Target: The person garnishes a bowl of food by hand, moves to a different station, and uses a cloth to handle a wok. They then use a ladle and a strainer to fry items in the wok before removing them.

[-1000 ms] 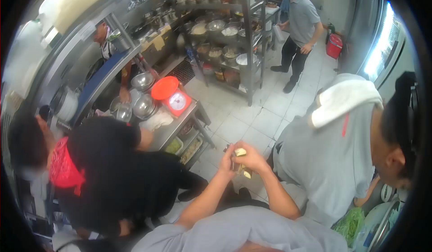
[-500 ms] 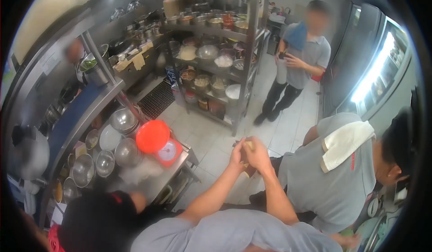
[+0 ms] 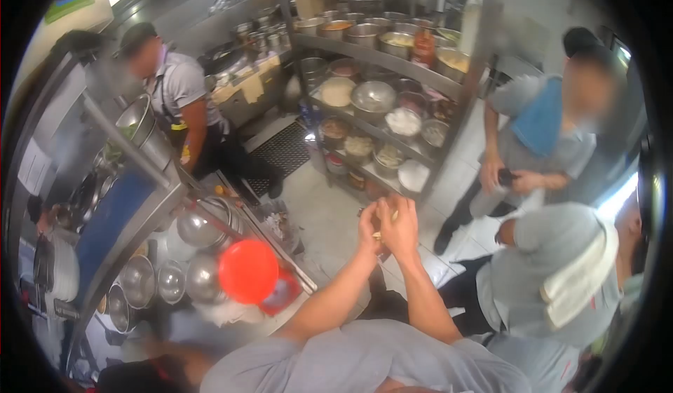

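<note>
My left hand (image 3: 369, 230) and my right hand (image 3: 400, 228) are raised together in front of my body, arms stretched forward. The fingers of both are bent and closed. Between them a small yellowish thing (image 3: 378, 236) shows in part, with dark bits beside it. Most of it is covered by my fingers, so its kind cannot be made out. Neither hand touches the shelves or the counter.
A metal rack (image 3: 392, 60) with bowls of food stands ahead. At left, a counter carries steel bowls (image 3: 139, 281) and a red basin (image 3: 248, 272) on a red scale (image 3: 280, 293). One person (image 3: 184, 105) stands at far left; others (image 3: 540, 133) are close on my right.
My view has swung and come nearer the rack. My hands stay together, slightly higher in view. The person at left has come into plain sight, and the person at right appears closer.
</note>
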The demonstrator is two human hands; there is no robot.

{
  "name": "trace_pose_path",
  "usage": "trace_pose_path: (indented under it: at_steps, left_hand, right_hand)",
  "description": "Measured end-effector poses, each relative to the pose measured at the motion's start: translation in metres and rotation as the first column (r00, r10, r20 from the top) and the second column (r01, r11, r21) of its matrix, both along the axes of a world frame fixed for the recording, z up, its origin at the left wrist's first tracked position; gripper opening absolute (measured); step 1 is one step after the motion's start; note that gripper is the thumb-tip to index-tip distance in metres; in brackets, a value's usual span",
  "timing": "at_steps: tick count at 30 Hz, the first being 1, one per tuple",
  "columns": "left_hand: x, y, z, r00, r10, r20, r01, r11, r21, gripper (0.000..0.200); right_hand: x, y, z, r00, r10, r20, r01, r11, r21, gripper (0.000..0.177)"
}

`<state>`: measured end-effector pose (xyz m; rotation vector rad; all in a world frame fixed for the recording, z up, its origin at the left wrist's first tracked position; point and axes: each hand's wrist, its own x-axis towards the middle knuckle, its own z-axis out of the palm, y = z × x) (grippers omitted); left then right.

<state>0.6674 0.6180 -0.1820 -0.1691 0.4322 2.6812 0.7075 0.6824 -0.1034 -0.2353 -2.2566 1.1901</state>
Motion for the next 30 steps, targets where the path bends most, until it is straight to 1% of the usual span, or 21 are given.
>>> trace_pose_path:
  at_steps: [1, 3, 4, 5, 7, 10, 11, 13, 14, 16, 17, 18, 20, 21, 22, 24, 25, 26, 27, 29, 30]
  left_hand:
    - [-0.027, -0.003, -0.001, 0.998, 0.069, 0.008, -0.069, 0.998, -0.015, 0.030]
    - [-0.073, -0.017, -0.011, 0.977, 0.214, -0.005, -0.214, 0.972, -0.096, 0.030]
    - [-0.091, -0.025, -0.009, 0.976, 0.219, 0.009, -0.218, 0.972, -0.085, 0.031]
    - [-0.109, -0.030, -0.006, 0.965, 0.262, -0.009, -0.261, 0.958, -0.116, 0.031]
    - [-0.140, -0.047, -0.006, 0.933, 0.357, -0.050, -0.360, 0.915, -0.183, 0.031]
    - [-0.186, -0.085, -0.012, 0.859, 0.493, 0.142, -0.464, 0.864, -0.195, 0.031]
    - [-0.198, -0.097, -0.011, 0.843, 0.522, 0.126, -0.507, 0.852, -0.131, 0.029]
    - [-0.209, -0.118, 0.010, 0.804, 0.587, 0.096, -0.589, 0.808, -0.008, 0.028]
    - [-0.214, -0.131, 0.011, 0.761, 0.641, 0.103, -0.642, 0.766, -0.026, 0.026]
    - [-0.223, -0.160, 0.011, 0.676, 0.723, 0.145, -0.724, 0.688, -0.051, 0.023]
    - [-0.233, -0.171, 0.011, 0.644, 0.744, 0.178, -0.749, 0.661, -0.052, 0.022]
    - [-0.240, -0.174, 0.025, 0.611, 0.760, 0.221, -0.764, 0.639, -0.083, 0.019]
    - [-0.258, -0.195, 0.007, 0.671, 0.731, 0.123, -0.697, 0.679, -0.231, 0.025]
    - [-0.270, -0.200, 0.009, 0.699, 0.708, 0.097, -0.650, 0.686, -0.328, 0.030]
    - [-0.287, -0.203, 0.004, 0.753, 0.648, 0.117, -0.597, 0.747, -0.292, 0.031]
    - [-0.318, -0.214, -0.008, 0.820, 0.554, 0.147, -0.520, 0.827, -0.215, 0.034]
    - [-0.328, -0.216, -0.008, 0.850, 0.507, 0.142, -0.471, 0.853, -0.224, 0.034]
    - [-0.345, -0.217, -0.007, 0.873, 0.472, 0.127, -0.436, 0.870, -0.231, 0.035]
    - [-0.360, -0.219, -0.007, 0.888, 0.444, 0.120, -0.407, 0.880, -0.244, 0.035]
    - [-0.385, -0.229, -0.002, 0.891, 0.436, 0.130, -0.402, 0.888, -0.226, 0.037]
    - [-0.391, -0.241, 0.004, 0.876, 0.447, 0.181, -0.398, 0.882, -0.254, 0.037]
  right_hand:
    - [-0.031, -0.001, -0.003, 0.999, 0.049, -0.021, -0.050, 0.999, -0.021, 0.027]
    - [-0.086, -0.005, -0.014, 0.991, 0.125, -0.048, -0.128, 0.990, -0.064, 0.022]
    - [-0.115, -0.009, -0.020, 0.983, 0.165, -0.077, -0.171, 0.981, -0.091, 0.016]
    - [-0.141, -0.011, -0.024, 0.969, 0.234, -0.080, -0.242, 0.963, -0.118, 0.015]
    - [-0.187, -0.018, -0.014, 0.934, 0.357, 0.024, -0.344, 0.915, -0.213, 0.013]
    - [-0.241, -0.047, -0.015, 0.867, 0.499, 0.024, -0.479, 0.844, -0.242, 0.012]
    - [-0.257, -0.055, -0.015, 0.834, 0.551, 0.031, -0.529, 0.814, -0.239, 0.013]
    - [-0.282, -0.078, -0.010, 0.755, 0.654, 0.047, -0.627, 0.741, -0.238, 0.014]
    - [-0.295, -0.090, -0.013, 0.717, 0.697, 0.026, -0.664, 0.693, -0.282, 0.015]
    - [-0.319, -0.114, -0.017, 0.650, 0.757, 0.067, -0.710, 0.637, -0.301, 0.015]
    - [-0.334, -0.124, -0.018, 0.626, 0.776, 0.083, -0.726, 0.618, -0.303, 0.015]
    - [-0.349, -0.133, -0.018, 0.592, 0.801, 0.090, -0.759, 0.592, -0.272, 0.016]
    - [-0.376, -0.153, -0.017, 0.544, 0.832, 0.111, -0.805, 0.555, -0.209, 0.017]
    - [-0.391, -0.161, -0.016, 0.529, 0.840, 0.122, -0.821, 0.543, -0.175, 0.018]
    - [-0.408, -0.166, -0.012, 0.513, 0.848, 0.133, -0.839, 0.528, -0.134, 0.018]
    - [-0.441, -0.179, -0.005, 0.540, 0.819, 0.193, -0.838, 0.544, 0.036, 0.019]
    - [-0.452, -0.188, -0.003, 0.529, 0.819, 0.223, -0.848, 0.516, 0.118, 0.019]
    - [-0.465, -0.199, 0.000, 0.544, 0.799, 0.256, -0.839, 0.508, 0.196, 0.020]
    - [-0.474, -0.209, 0.009, 0.532, 0.805, 0.262, -0.846, 0.487, 0.220, 0.018]
    - [-0.495, -0.233, 0.008, 0.521, 0.805, 0.285, -0.851, 0.462, 0.252, 0.019]
    - [-0.505, -0.249, 0.004, 0.523, 0.799, 0.296, -0.849, 0.460, 0.260, 0.019]
